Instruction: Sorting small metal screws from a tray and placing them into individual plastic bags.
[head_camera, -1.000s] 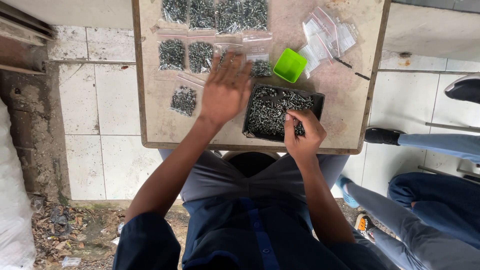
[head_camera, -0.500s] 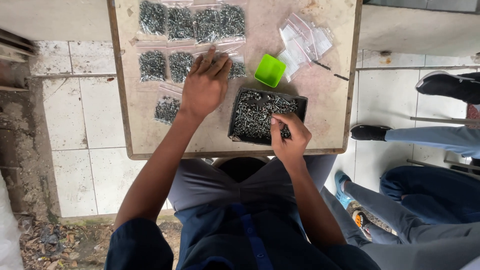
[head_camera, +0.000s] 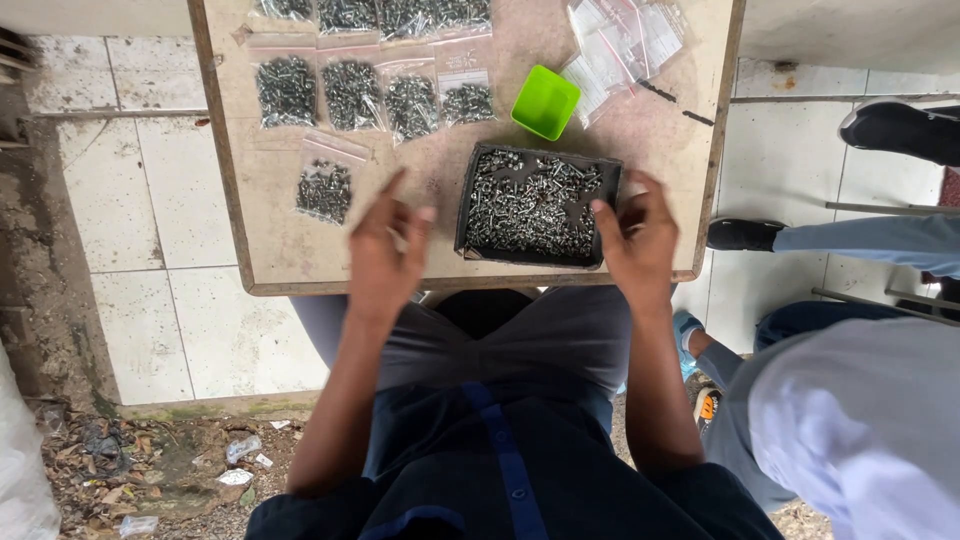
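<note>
A black tray (head_camera: 466, 215) full of loose metal screws sits near the front edge of a small wooden table (head_camera: 268, 235). My left hand (head_camera: 385, 255) hovers left of the tray, fingers apart, holding nothing. My right hand (head_camera: 640, 240) is at the tray's right edge, fingers spread, nothing visible in it. Several clear bags of screws (head_camera: 350, 95) lie in rows at the back left, with one more bag (head_camera: 324, 188) alone closer to me. A green square cup (head_camera: 545, 102) stands behind the tray. Empty clear bags (head_camera: 625, 45) are piled at the back right.
Another person sits to my right, with a white sleeve (head_camera: 860, 430), jeans and black shoes (head_camera: 900, 130). White floor tiles (head_camera: 170, 200) lie left of the table. Dirt and litter (head_camera: 150, 470) cover the ground at lower left.
My left hand has pulled back from the screw bags toward me. My right hand has come out of the tray to its right edge and opened.
</note>
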